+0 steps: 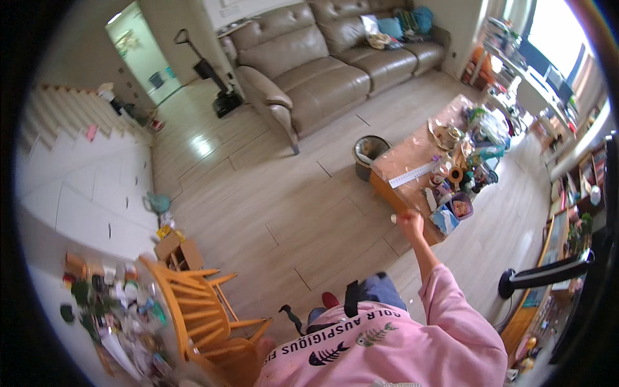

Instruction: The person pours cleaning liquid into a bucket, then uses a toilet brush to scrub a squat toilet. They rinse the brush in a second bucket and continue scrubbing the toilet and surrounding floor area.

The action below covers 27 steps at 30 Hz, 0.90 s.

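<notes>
My right hand [410, 223] is stretched forward beside the near corner of a wooden coffee table [411, 159]. Its fingers are curled around a small item whose pale end [394, 219] sticks out on the left; what it is cannot be told. Just right of that hand, a blue-and-white tissue pack [445, 220] and a purple container [461, 205] stand on the tabletop. A white ruler-like strip [413, 175] lies farther up. My left hand [265, 347] shows only as a blurred patch of skin by the wooden chair [193, 309], largely hidden by the pink shirt.
A waste bin [370, 155] stands against the table's left side. Bottles, bags and cups crowd the table's right half. Beyond are a brown leather sofa [324, 87] and an upright floor cleaner [225, 99]. Cardboard boxes [181, 251] and a watering can [158, 202] sit at left.
</notes>
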Tool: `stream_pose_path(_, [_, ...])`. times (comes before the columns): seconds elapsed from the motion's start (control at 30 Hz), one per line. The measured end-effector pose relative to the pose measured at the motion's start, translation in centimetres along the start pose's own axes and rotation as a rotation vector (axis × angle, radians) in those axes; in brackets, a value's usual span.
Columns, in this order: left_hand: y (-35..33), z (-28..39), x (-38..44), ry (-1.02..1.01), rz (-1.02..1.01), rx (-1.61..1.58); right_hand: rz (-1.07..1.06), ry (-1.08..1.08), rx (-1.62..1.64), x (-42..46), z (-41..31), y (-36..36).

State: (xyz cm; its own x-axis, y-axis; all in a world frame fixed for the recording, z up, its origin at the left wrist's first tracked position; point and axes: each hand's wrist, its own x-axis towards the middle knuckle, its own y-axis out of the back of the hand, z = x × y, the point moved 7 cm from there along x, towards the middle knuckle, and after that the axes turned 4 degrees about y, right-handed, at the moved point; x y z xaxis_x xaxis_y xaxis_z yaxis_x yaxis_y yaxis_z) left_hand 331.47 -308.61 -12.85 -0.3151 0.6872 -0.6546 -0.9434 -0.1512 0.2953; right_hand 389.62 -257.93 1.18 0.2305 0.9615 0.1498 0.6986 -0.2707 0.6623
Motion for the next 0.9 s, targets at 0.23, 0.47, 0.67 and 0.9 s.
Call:
stream_pose_path(0.23, [4.2,34.1,16.6,-0.176,0.387,-0.211,0.146,-0.128,-0.062,23.6,1.4,-4.3])
stream_pose_path(0.47, [-1.5,27.3,23.4,0.128,0.089,0.249,-0.046,-0.301,-0.182,41.6,4.3,-16.9])
stream_pose_path(0.67, [-5.4,33.2,25.7,0.42,0.13,0.187,-0.092,-0.419,-0.341,48.2,9.6,-23.0])
stream_pose_path(0.9, [-2.4,39.8,31.5,0.43,0.179,0.113,-0.237,-0.484,-0.342,46.8,8.8,-28.6])
